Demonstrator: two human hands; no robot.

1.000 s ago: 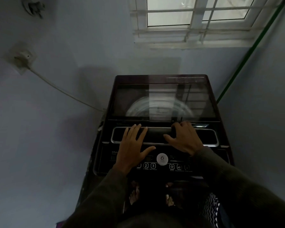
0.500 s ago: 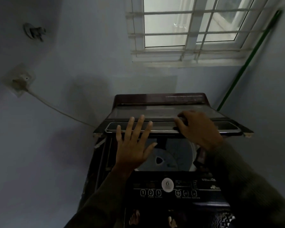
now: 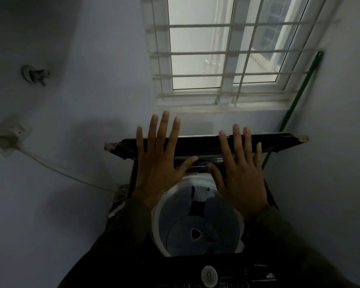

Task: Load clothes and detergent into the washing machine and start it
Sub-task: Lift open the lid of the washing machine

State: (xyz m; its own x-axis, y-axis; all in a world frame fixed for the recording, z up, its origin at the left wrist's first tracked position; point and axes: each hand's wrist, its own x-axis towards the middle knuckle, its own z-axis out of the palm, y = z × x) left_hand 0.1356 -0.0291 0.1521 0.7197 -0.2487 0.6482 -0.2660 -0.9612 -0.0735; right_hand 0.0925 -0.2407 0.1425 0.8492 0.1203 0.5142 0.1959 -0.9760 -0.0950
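A dark top-loading washing machine stands below me with its folding lid (image 3: 197, 145) raised upright against the back wall. The white drum (image 3: 197, 225) lies open beneath, with the agitator at its bottom. My left hand (image 3: 158, 163) and my right hand (image 3: 239, 173) are both spread flat with straight fingers against the raised lid. The control panel (image 3: 210, 275) with a round white knob shows at the bottom edge. No clothes or detergent are in view.
A barred window (image 3: 222, 57) is above the machine. A wall socket (image 3: 7, 138) with a white cable is at the left, a tap (image 3: 34, 74) above it. A green pole (image 3: 293, 107) leans in the right corner. Walls stand close on both sides.
The lid went from flat and shut to folded upright, exposing the drum. Both hands rose with it, and my right hand's fingers went from curled on the handle to straight.
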